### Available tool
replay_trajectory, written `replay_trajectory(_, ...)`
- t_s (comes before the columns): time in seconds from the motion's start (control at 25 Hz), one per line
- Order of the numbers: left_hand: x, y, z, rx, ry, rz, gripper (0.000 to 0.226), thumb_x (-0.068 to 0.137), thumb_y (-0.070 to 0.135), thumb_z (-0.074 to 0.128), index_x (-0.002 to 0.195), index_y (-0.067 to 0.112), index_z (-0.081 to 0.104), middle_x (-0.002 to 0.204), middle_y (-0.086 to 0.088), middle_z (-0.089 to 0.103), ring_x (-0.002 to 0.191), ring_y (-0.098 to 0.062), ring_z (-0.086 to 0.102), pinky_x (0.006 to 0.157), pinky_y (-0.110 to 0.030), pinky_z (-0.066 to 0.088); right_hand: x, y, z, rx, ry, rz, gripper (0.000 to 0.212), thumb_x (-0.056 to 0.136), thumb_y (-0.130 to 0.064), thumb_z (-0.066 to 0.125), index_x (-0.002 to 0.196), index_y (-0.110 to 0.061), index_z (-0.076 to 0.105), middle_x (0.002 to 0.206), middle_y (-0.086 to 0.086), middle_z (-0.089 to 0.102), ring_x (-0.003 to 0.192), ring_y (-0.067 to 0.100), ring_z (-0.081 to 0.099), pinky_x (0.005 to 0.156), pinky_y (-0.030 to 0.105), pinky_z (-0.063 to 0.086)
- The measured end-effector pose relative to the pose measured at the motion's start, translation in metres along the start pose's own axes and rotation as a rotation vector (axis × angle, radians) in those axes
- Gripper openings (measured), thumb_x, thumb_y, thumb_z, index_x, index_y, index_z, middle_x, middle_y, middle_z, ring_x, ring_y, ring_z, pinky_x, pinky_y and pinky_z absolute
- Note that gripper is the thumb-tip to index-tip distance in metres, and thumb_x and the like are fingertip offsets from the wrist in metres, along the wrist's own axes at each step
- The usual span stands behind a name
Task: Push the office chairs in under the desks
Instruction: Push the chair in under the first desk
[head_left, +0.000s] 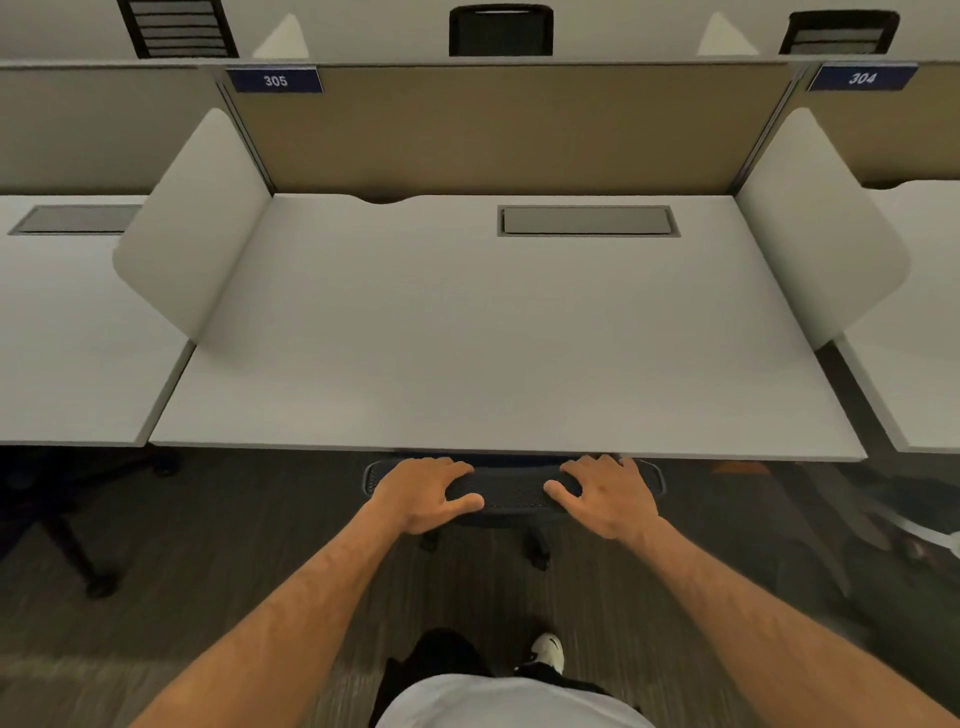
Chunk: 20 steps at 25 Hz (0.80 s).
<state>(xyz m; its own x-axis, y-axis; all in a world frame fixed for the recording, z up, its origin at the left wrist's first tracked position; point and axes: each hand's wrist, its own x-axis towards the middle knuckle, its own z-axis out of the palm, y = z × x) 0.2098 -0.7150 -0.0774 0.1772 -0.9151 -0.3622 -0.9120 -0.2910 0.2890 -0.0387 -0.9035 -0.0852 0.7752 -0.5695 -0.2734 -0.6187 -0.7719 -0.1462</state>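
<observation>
A black mesh office chair (511, 491) stands right at the front edge of the white desk (493, 338), with only the top of its backrest and two casters showing; the seat is hidden beneath the desktop. My left hand (428, 493) grips the left part of the backrest top, fingers curled over it. On the right part of the same top edge, my right hand (605, 493) holds it the same way. Both arms reach straight forward.
White side dividers (192, 228) and a tan back panel (509, 130) enclose the desk, labelled 305. Neighbouring desks flank it left (67, 332) and right (919, 322). Another chair base (78, 551) sits under the left desk. More chair backs (501, 31) show beyond the panel. Dark carpet lies below.
</observation>
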Motion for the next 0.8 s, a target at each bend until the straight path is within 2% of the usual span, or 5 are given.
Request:
replay_trajectory(0.28,0.006,-0.021,-0.002,-0.011,-0.022,0.026,0.087,0.087,0.088,0.023,0.149,0.032,0.044,0.134,0.007,0.062,0.115,-0.014,0.058,0.099,-0.039,0.047,0.008,-0.013,0.001,0.030,0.028,0.032,0.096,0.083,-0.088,0.001,0.131,-0.030,0.062,0.123,-0.007,0.068,0.111,0.019,0.060,0.104,0.049,0.038)
replay_trajectory(0.44,0.003,-0.015,-0.005,0.006,-0.031,0.014,0.082,0.091,0.084,0.028,0.149,0.029,0.046,0.133,0.005,0.062,0.116,-0.017,0.059,0.099,-0.042,0.047,0.005,-0.013,-0.004,0.008,0.000,0.013,0.093,0.085,-0.087,0.005,0.132,-0.031,0.062,0.123,-0.007,0.070,0.108,0.018,0.063,0.099,0.046,0.045)
replay_trajectory(0.64,-0.014,-0.004,-0.014,0.025,0.042,-0.057,0.075,0.097,0.074,0.029,0.147,0.022,0.049,0.137,0.001,0.062,0.121,-0.017,0.058,0.106,-0.040,0.044,0.004,-0.015,-0.018,0.104,-0.084,-0.010,0.075,0.094,-0.077,0.021,0.138,-0.028,0.057,0.135,-0.003,0.064,0.121,0.020,0.058,0.107,0.047,0.039)
replay_trajectory(0.72,-0.029,-0.003,-0.014,0.002,0.077,-0.135,0.070,0.100,0.069,0.032,0.150,0.022,0.046,0.147,0.000,0.055,0.133,-0.018,0.050,0.115,-0.041,0.036,0.004,-0.017,-0.025,0.180,-0.143,-0.082,0.062,0.101,-0.065,0.033,0.144,-0.025,0.051,0.143,0.000,0.058,0.127,0.021,0.054,0.110,0.045,0.038)
replay_trajectory(0.8,-0.050,-0.004,-0.015,-0.008,0.129,-0.245,0.067,0.102,0.063,0.035,0.156,0.022,0.037,0.159,-0.001,0.041,0.147,-0.020,0.034,0.123,-0.042,0.023,0.008,-0.025,-0.035,0.239,-0.158,-0.167,0.058,0.103,-0.059,0.039,0.148,-0.024,0.046,0.149,0.000,0.053,0.132,0.021,0.049,0.111,0.041,0.038)
